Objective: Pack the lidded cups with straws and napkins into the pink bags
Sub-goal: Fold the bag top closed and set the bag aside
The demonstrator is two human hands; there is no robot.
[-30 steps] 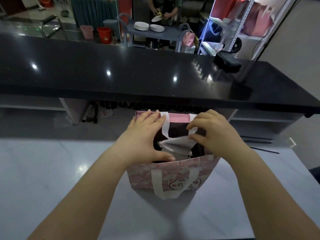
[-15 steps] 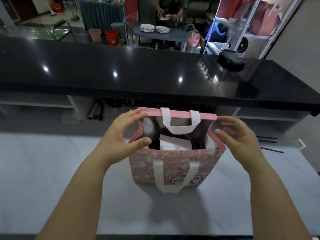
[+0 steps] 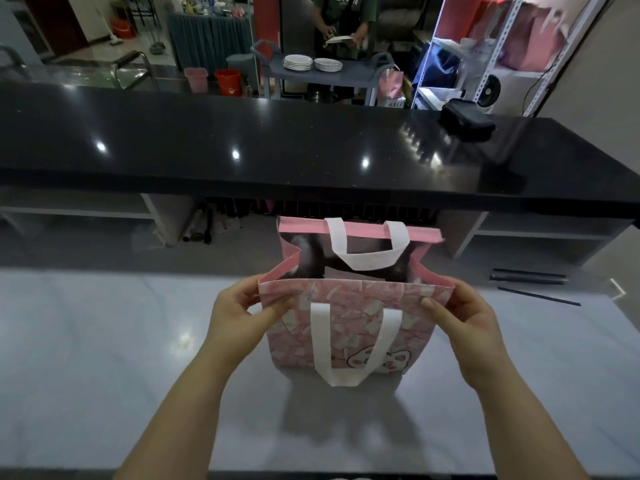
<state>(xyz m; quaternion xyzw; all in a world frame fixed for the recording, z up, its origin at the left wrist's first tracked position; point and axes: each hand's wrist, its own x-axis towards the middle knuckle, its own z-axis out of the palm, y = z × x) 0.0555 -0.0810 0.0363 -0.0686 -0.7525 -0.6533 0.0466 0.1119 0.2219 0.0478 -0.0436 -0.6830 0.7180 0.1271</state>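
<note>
A pink bag (image 3: 349,317) with white handles and a cartoon print stands upright on the pale marble counter (image 3: 104,358), its mouth open. My left hand (image 3: 239,313) pinches the near top left corner of the bag. My right hand (image 3: 460,317) pinches the near top right corner. The inside of the bag is dark; a little white shows deep inside, and I cannot tell what it is. No cup, straw or napkin is plainly visible.
A raised black bar top (image 3: 277,143) runs across behind the bag, with a black pouch (image 3: 465,121) at its right. Two dark straws (image 3: 530,277) lie on the counter to the right. A person handles plates at a cart (image 3: 311,65) beyond.
My hands left the bag's mouth, where they were pressing white paper in, and moved down to grip the near top corners. The bag now stands fully open.
</note>
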